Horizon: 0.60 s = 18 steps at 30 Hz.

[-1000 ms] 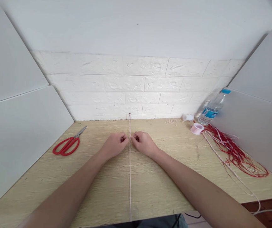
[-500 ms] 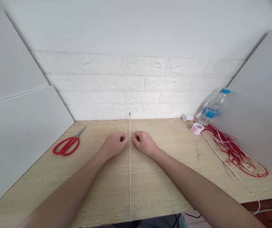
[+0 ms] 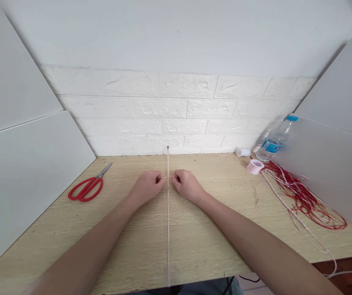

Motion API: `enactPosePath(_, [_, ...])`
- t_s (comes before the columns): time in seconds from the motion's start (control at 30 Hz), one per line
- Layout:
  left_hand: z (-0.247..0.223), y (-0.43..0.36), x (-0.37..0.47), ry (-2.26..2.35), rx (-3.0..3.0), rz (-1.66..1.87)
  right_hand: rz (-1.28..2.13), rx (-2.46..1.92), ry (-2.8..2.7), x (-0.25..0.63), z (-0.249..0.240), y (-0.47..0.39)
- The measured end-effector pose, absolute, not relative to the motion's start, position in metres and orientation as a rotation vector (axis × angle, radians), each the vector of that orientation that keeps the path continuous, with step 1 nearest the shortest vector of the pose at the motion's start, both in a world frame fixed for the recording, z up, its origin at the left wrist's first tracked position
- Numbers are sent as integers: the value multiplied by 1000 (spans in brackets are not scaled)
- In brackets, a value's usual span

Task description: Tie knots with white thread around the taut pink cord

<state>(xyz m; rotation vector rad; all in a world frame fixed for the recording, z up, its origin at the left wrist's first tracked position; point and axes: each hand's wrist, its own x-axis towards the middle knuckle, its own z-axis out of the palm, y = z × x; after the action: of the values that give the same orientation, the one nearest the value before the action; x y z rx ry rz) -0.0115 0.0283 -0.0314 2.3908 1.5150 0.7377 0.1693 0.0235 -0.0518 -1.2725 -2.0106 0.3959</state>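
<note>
A pale pink cord (image 3: 168,229) runs taut from a small fixing low on the wall toward the table's front edge. Its far stretch looks thicker and braided (image 3: 168,164). On the left of the cord, my left hand (image 3: 150,184) is closed in a pinch on one end of a thin thread. My right hand (image 3: 187,185) pinches the other end on the right side. Between the two hands the thread (image 3: 170,177) crosses the cord, pulled straight. The fingertips hide the thread's ends.
Red-handled scissors (image 3: 86,189) lie at the left, blades pointing away. To the right are a white spool (image 3: 242,152), a pink thread spool (image 3: 255,166), a water bottle (image 3: 272,141) and a tangle of red cords (image 3: 305,196). White panels (image 3: 34,172) stand at both sides.
My hands have drawn very slightly apart, so the gap between the fingertips is a little wider. Everything else stays where it was.
</note>
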Motion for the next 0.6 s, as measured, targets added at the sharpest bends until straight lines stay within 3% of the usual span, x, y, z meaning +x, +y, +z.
enactPosePath(0.6, [-12, 21, -11, 1419, 2017, 809, 509, -1207, -1866, 174, -50, 21])
